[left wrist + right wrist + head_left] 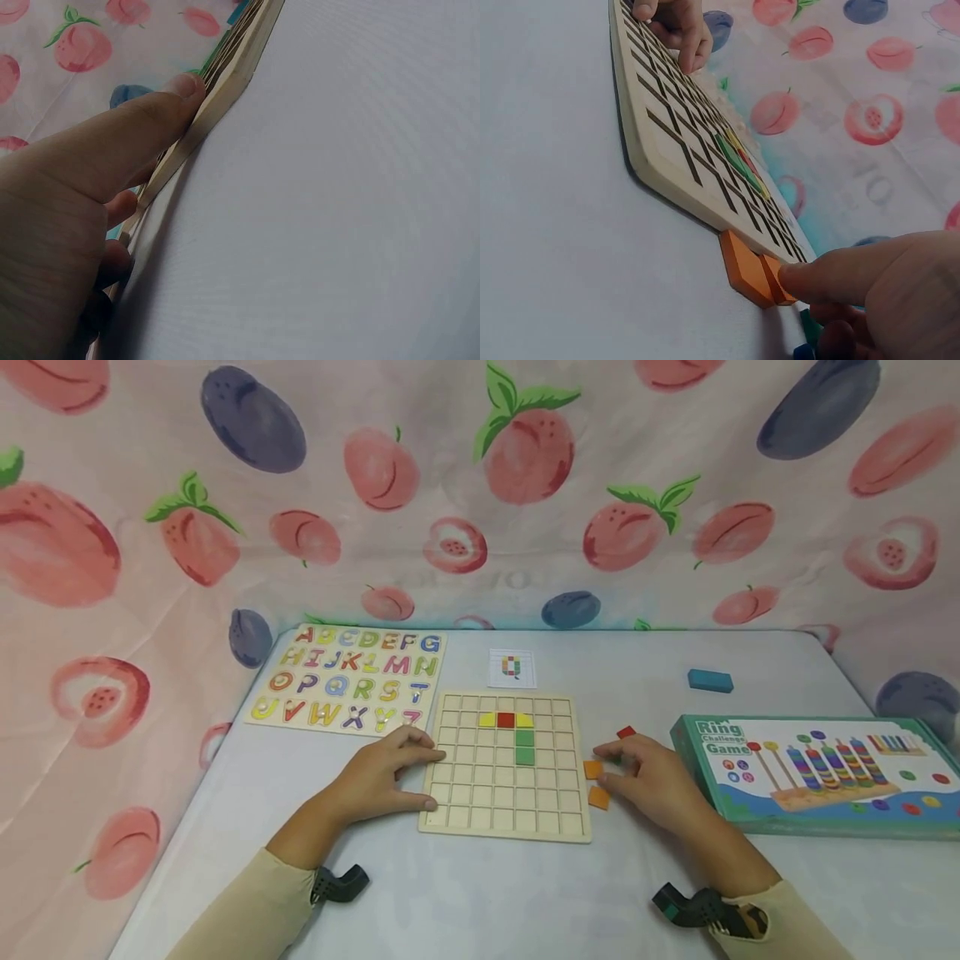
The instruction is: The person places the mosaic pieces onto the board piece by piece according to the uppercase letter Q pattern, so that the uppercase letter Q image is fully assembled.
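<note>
A wooden grid board lies on the table, with yellow corner tiles, a red tile and two green tiles set in its cells. My left hand holds the board's left edge, thumb and bent fingers on the rim; in the left wrist view the thumb lies along that edge. By the right edge, my right hand has thumb and forefinger at an orange tile; the forefinger is hidden in the right wrist view. Another orange tile lies beside it.
Above the board lies a pattern card. An alphabet puzzle board is at the back left. On the right stand a ring game box and a teal block. A red tile sits behind my right hand.
</note>
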Motion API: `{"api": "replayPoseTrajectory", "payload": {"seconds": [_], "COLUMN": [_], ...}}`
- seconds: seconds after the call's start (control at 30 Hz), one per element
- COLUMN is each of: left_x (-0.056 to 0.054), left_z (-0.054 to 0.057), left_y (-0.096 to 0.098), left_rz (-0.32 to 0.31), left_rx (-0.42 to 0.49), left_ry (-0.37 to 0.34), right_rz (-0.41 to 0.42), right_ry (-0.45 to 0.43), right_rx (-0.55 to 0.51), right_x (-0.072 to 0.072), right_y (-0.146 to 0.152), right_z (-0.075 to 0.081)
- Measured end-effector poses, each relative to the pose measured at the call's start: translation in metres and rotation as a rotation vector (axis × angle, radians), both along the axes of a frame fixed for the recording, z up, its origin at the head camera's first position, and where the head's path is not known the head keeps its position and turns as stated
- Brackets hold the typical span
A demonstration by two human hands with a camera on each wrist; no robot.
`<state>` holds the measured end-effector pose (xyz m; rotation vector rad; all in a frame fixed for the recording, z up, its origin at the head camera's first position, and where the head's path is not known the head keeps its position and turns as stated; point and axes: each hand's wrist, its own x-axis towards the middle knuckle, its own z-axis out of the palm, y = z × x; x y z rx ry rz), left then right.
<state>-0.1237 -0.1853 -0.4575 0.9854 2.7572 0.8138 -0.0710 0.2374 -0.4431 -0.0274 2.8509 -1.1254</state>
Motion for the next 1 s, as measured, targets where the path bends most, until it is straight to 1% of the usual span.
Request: {"api": "replayPoseTrajectory", "payload": {"seconds": [0.37,0.57,0.73,0.83,1.0], "left_x": [0.0023,0.0024,0.0008,0.0005,0.0003], "left_z": [0.0008,0.0004,-0.0024,-0.0023,-0.0008], "left_y": [0.0001,-0.0003,-0.0010,-0.0010,-0.0005], "left_rz": [0.002,0.004,-0.001,-0.002,-0.005], "left_rx": [0.006,0.005,0.008,0.009,0.016], "left_ry": [-0.003,-0.002,0.009,0.011,0.012], "right_rz": [0.032,0.039,0.032,0.035,0.021], "right_ry": [0.018,0.004,-0.010,-0.009,0.006], "right_rx": [0.083,0.110,0.112,0.107,0.063], "right_x": [0.0008,-0.0009,-0.0016,-0.0013,-0.0009], "right_y": [-0.0053,-0.0065,-0.0077,-0.0076,-0.0049], "right_z": [-0.0019,-0.0036,-0.0029,-0.0010,0.0022]}}
